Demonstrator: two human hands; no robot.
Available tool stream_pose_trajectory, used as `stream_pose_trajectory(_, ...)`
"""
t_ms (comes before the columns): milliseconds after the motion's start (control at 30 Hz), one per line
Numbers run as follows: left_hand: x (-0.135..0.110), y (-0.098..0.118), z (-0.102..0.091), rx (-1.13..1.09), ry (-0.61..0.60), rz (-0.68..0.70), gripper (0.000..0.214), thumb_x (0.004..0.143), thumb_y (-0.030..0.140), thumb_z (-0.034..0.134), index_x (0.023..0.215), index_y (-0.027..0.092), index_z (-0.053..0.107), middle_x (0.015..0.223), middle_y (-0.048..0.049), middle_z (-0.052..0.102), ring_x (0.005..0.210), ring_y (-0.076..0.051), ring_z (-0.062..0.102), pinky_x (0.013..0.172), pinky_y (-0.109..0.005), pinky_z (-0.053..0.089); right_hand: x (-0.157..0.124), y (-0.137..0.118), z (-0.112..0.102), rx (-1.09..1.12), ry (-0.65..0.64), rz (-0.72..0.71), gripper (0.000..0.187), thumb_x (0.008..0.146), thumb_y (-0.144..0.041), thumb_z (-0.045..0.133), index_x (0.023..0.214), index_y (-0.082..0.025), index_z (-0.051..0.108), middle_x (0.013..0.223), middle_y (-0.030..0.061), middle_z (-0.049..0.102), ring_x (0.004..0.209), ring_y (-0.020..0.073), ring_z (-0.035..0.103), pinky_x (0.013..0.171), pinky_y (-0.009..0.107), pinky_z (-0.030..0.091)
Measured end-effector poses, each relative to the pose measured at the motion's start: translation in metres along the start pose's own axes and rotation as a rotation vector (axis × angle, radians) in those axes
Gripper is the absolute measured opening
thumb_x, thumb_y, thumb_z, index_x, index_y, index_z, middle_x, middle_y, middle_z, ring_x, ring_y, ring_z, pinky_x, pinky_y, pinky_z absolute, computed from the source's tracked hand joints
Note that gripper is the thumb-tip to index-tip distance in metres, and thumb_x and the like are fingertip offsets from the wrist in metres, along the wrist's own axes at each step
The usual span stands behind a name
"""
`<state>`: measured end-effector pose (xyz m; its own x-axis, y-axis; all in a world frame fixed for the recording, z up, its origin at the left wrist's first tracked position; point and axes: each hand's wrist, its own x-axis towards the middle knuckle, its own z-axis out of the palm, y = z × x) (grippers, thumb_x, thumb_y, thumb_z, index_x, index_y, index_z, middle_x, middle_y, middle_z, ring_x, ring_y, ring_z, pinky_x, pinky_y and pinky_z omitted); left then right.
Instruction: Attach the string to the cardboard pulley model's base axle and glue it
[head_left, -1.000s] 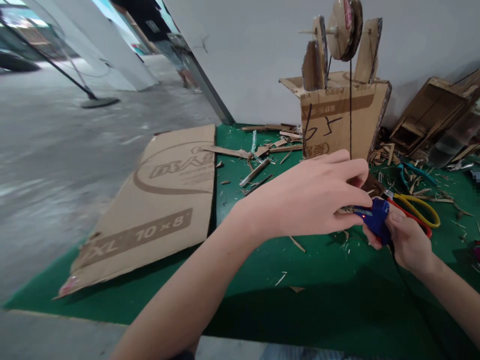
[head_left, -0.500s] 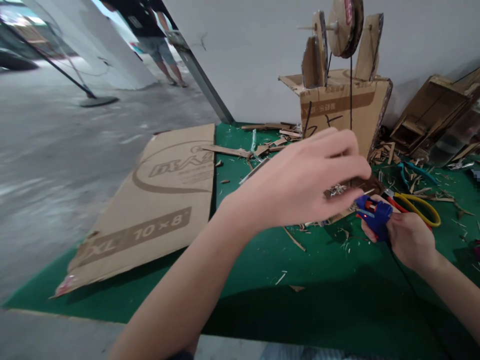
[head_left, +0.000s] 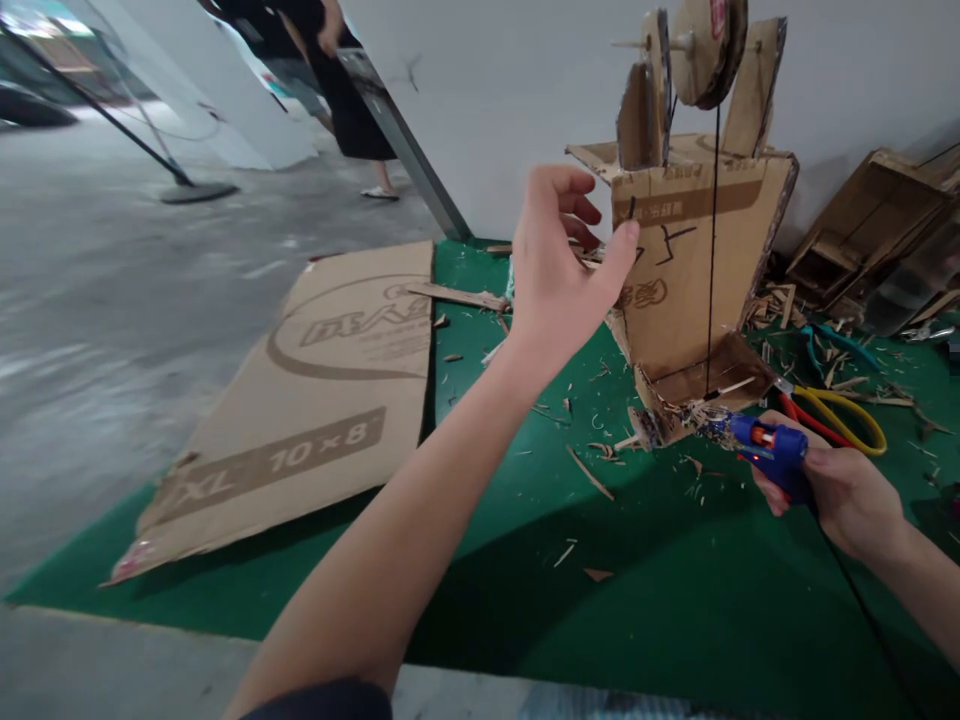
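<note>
My left hand (head_left: 566, 265) is raised beside the left edge of a cardboard model (head_left: 697, 260), fingers curved and apart with nothing visible in them. The model carries a round cardboard wheel (head_left: 701, 55) between upright supports, and a black string (head_left: 712, 250) hangs from it to an open cardboard tray (head_left: 739, 360) at the base. In my right hand (head_left: 855, 500) is a blue glue gun (head_left: 776, 450), its nozzle end against or close to the tray's front edge. A short stick with a cardboard disc (head_left: 643, 428) juts out at the base's left.
A large flat cardboard sheet (head_left: 322, 390) lies on the left of the green table (head_left: 540, 610). Yellow-and-red-handled scissors (head_left: 840, 415), teal-handled pliers (head_left: 836, 350) and cardboard scraps lie at right. Another cardboard structure (head_left: 874, 230) leans by the wall. People stand beyond the table.
My left hand has moved left and up, away from the glue gun, uncovering the tray and the model's front. The glue gun and right hand have shifted slightly right and down. Another person has come into view behind.
</note>
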<state>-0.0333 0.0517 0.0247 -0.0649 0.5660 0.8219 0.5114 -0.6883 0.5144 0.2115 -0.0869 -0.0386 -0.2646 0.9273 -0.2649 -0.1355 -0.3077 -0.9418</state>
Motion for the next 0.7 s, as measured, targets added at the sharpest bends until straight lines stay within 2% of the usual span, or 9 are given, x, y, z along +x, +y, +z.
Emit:
stream_pose_trajectory(100,-0.001,0.0,0.001,-0.004,-0.091,-0.029,0.021,0.083,0.037,0.069,0.081,0.024,0.052,0.07,0.0016,0.054,0.065,-0.013,0.055,0.054,-0.026,0.04,0.006,-0.003,0.004,-0.02,0.018,-0.021,0.038,0.065,-0.05,0.059,0.089,-0.021,0.053,0.054,-0.0001,0.055,0.045,0.0138,0.045,0.045,0.027,0.037)
stream_pose_trajectory(200,-0.002,0.0,0.0,0.014,-0.113,-0.027,0.026,0.084,0.035,0.067,0.069,0.023,0.05,0.06,0.0031,0.046,0.059,-0.012,0.05,0.053,-0.026,0.038,0.015,-0.009,0.009,-0.049,0.03,-0.045,0.032,0.066,-0.051,0.056,0.08,-0.021,0.054,0.05,0.0007,0.052,0.043,0.0147,0.043,0.043,0.029,0.035)
stream_pose_trajectory(367,-0.001,0.001,-0.002,0.03,-0.125,-0.016,0.029,0.084,0.035,0.067,0.065,0.022,0.048,0.058,0.0036,0.045,0.056,-0.011,0.048,0.051,-0.026,0.036,0.033,-0.018,0.015,-0.11,0.05,-0.067,0.031,0.069,-0.053,0.05,0.065,-0.023,0.048,0.048,0.0017,0.05,0.043,0.0148,0.042,0.042,0.03,0.035)
stream_pose_trajectory(700,0.0,0.004,-0.003,0.066,-0.147,-0.003,0.034,0.085,0.038,0.065,0.064,0.022,0.044,0.058,0.0027,0.046,0.056,-0.011,0.047,0.051,-0.026,0.037,0.033,-0.02,0.018,-0.128,0.129,-0.072,0.031,0.065,-0.052,0.052,0.066,-0.021,0.052,0.046,0.0003,0.051,0.042,0.0133,0.043,0.042,0.027,0.037)
